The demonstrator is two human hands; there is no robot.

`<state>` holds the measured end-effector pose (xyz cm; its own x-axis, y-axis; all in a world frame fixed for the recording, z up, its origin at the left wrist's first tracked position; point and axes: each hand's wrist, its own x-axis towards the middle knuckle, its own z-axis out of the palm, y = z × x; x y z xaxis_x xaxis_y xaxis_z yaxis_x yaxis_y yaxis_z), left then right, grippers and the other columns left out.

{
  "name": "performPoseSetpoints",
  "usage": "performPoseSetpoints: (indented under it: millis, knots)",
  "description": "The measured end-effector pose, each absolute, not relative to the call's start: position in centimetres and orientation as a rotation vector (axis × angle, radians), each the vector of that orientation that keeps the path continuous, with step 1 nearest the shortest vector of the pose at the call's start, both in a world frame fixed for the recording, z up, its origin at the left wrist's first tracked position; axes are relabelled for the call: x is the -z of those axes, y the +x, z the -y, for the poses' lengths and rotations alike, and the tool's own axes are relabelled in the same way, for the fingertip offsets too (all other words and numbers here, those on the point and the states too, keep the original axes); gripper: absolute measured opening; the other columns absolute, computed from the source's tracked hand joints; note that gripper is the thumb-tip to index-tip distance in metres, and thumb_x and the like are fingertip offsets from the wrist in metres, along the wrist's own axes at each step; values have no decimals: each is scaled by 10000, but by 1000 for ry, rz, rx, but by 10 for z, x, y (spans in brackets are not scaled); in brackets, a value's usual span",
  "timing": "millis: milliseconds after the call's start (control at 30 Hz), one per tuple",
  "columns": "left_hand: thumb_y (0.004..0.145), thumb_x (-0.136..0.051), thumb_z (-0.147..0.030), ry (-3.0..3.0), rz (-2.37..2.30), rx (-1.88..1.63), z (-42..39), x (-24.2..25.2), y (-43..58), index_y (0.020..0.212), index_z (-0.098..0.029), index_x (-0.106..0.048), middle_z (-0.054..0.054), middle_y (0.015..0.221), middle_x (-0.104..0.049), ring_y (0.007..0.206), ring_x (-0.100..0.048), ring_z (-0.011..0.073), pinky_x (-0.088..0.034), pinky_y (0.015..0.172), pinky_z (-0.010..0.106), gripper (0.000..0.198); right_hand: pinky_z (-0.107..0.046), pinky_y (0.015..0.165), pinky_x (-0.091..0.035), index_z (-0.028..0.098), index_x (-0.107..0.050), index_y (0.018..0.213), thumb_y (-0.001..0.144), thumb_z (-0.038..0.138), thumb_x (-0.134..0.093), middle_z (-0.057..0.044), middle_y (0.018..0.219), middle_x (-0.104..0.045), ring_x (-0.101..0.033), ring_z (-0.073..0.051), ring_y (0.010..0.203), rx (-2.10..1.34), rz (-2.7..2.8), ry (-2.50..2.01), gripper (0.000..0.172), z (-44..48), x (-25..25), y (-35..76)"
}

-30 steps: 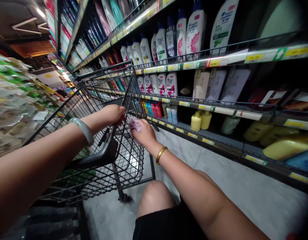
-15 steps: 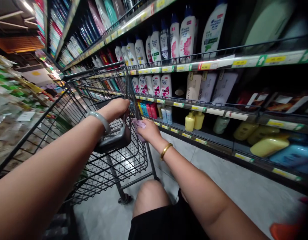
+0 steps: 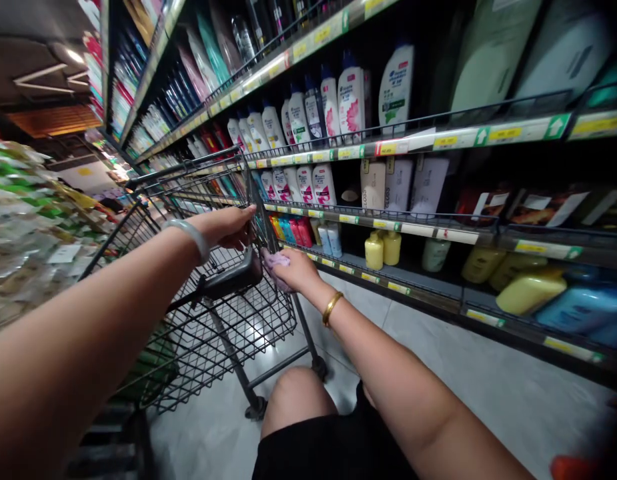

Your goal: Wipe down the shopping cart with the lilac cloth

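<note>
A black wire shopping cart stands in front of me, its dark handle at the near end. My left hand, with a pale grey bangle at the wrist, is above the handle. Its fingers curl at the cart's frame beside the handle's right end, partly hidden by the hand itself, and the thumb side points right. In my right hand, which has a gold bracelet at the wrist, a crumpled light purple cloth is pinched. That cloth lies against the cart's near right corner post.
Shelves of shampoo bottles run along the right, with yellow pump bottles on the lowest one. Packaged goods are stacked on the left. My bent knee is just behind the cart's wheel on the grey tiled floor.
The view has turned slightly, so the shelf goods sit further left. My left hand's fingers have shifted and show more beneath the palm. The right hand still holds the cloth at the corner post.
</note>
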<state>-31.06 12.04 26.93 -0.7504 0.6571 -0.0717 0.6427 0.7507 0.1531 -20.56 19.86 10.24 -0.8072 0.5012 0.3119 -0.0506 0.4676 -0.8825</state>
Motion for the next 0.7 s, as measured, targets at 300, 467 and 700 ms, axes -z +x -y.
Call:
performPoseSetpoints:
  millis: [300,467,700]
  knots:
    - [869,-278,-834,1224,-2820,40,-44,-267,-253,1011,-203,-724,78,1014,-767,922,-693,261,-520,856,361,785,-265,742,-448,210,-702,892,772,343,-731,-6,899,-693,-599,-167,810,-1437,2143,-190,182,-205,-116,-192]
    - [850,-260,-875,1216,-2593,-16,-29,-248,-251,794,-217,-643,50,763,-743,736,-666,222,-497,734,315,763,-244,686,-438,200,-673,855,808,376,-715,18,816,-686,-591,-141,730,-1664,2051,-211,186,-200,-113,-191]
    - [968,-278,-677,1217,-2771,103,-52,-244,-240,738,-216,-575,44,687,-713,659,-609,183,-421,691,305,595,-240,694,-449,221,-676,844,777,334,-750,14,829,-701,-600,-145,756,-1589,1967,-348,150,-205,-84,-198]
